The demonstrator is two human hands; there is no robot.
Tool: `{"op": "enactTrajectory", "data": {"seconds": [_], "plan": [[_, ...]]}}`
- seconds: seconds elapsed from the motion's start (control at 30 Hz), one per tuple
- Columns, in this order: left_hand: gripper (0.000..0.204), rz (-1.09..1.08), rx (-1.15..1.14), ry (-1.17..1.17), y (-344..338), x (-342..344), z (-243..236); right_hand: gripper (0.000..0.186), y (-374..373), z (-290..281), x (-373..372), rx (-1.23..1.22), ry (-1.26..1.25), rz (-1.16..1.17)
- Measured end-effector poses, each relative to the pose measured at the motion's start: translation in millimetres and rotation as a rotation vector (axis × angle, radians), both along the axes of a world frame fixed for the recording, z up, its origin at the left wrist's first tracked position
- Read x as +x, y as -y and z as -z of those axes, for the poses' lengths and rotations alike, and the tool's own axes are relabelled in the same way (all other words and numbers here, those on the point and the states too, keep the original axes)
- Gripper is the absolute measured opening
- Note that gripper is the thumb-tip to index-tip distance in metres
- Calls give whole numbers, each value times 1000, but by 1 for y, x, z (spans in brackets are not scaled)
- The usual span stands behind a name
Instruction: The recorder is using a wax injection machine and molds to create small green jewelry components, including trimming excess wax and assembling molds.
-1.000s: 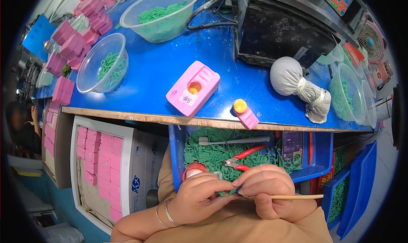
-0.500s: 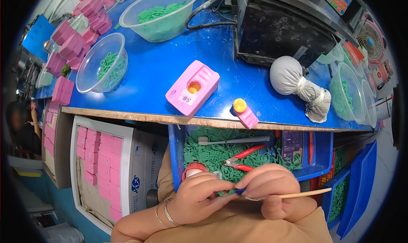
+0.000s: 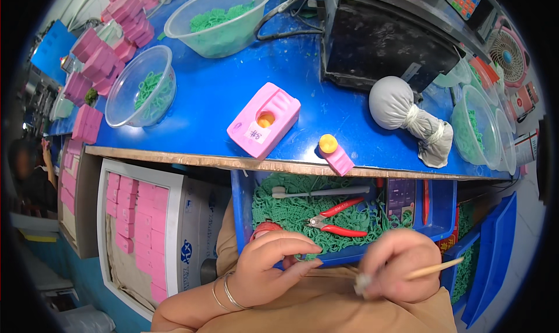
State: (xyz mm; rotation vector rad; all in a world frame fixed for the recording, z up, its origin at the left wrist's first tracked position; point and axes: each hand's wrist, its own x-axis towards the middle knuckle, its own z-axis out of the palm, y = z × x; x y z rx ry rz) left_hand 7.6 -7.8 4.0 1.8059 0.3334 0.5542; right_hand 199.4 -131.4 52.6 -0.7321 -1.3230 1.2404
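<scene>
My left hand (image 3: 276, 268) is in front of the blue drawer, with a small green openwork piece (image 3: 303, 257) pinched between its thumb and fingers. To its right, my right hand (image 3: 404, 266) is closed round a thin wooden-handled tool (image 3: 435, 268). A whitish, blurred end shows at the left of that fist; its kind cannot be made out. Beyond the hands, the blue drawer (image 3: 237, 216) holds a heap of green openwork pieces (image 3: 285, 208). Red-handled cutters (image 3: 340, 212) and a white toothbrush (image 3: 323, 191) rest on the heap.
On the blue tabletop (image 3: 204, 117) are a pink mould block (image 3: 265, 120), a small pink piece with a yellow knob (image 3: 336, 155) and a tied grey cloth pouch (image 3: 407, 114). Bowls of green pieces, such as the clear bowl (image 3: 125, 109), stand around. Pink blocks (image 3: 145, 216) fill a left-hand drawer.
My right hand has drawn away to the right from my left hand, taking the wooden-handled tool along. My left hand has stayed in place with its fingers slightly more parted.
</scene>
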Motion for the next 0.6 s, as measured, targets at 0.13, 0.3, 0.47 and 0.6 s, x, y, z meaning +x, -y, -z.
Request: {"op": "enactTrajectory", "data": {"seconds": [0.13, 0.3, 0.47, 0.6], "plan": [[21, -32, -239, 119, 3, 4, 6, 24, -1, 15, -16, 49, 602, 519], [16, -95, -1063, 63, 3, -2, 3, 34, -17, 42, -36, 32, 887, 598], [12, -104, -1072, 65, 2, -1, 5, 32, -21, 50, -43, 39, 890, 582], [9, -110, -1027, 89, 3, 2, 8, 28, -22, 53, -44, 52, 840, 580]]}}
